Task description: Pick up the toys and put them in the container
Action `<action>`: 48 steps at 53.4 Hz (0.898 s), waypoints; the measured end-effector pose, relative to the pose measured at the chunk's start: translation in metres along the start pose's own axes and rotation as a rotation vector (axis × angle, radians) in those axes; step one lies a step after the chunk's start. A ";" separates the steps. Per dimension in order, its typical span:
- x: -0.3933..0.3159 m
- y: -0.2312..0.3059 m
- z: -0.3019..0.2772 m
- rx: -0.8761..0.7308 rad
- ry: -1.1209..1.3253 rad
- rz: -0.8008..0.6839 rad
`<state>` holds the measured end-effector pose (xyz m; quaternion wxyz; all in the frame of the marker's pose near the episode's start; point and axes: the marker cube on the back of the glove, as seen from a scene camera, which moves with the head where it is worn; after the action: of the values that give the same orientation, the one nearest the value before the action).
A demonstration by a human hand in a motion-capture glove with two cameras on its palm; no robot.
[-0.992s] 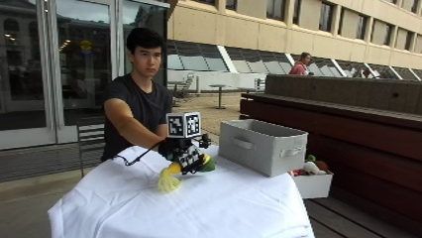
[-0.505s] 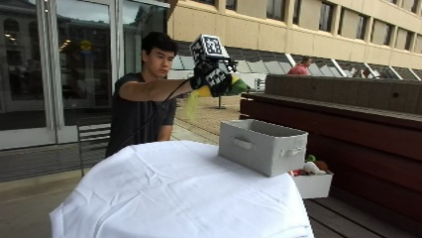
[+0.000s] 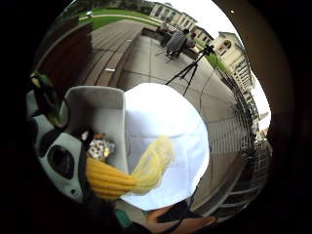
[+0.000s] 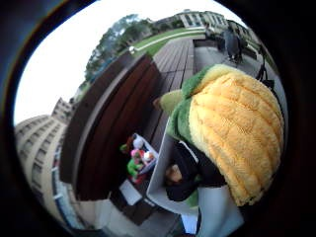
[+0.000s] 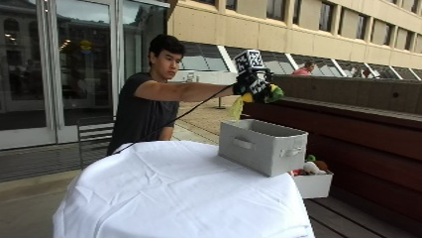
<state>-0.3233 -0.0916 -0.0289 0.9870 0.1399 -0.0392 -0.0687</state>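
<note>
Gloved right hand [image 5: 254, 84] is raised in the air above the grey fabric bin with side handles [image 5: 262, 146], grip clenched around a plush yellow corn cob toy with green husk [image 5: 264, 94]. Toy's pale yellow tassel [image 5: 236, 108] hangs below the grip, over the bin's near edge. Bin stands on the white-clothed round worktop [image 5: 171, 193]. Small plush toys [image 3: 100, 147] already lie inside the bin.

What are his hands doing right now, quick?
Right hand: gripping a plush corn toy above the grey container.
Left hand: not visible, cannot tell.
</note>
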 end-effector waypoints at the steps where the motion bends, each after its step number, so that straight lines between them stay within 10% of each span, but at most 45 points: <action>1: 0.000 0.001 0.006 0.009 0.000 -0.040; 21: 0.023 -0.003 0.053 -0.276 -0.140 -0.086; 48: 0.234 0.028 0.003 -0.195 0.032 -0.003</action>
<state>-0.0889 -0.0998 -0.0048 0.9963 0.0443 -0.0165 -0.0712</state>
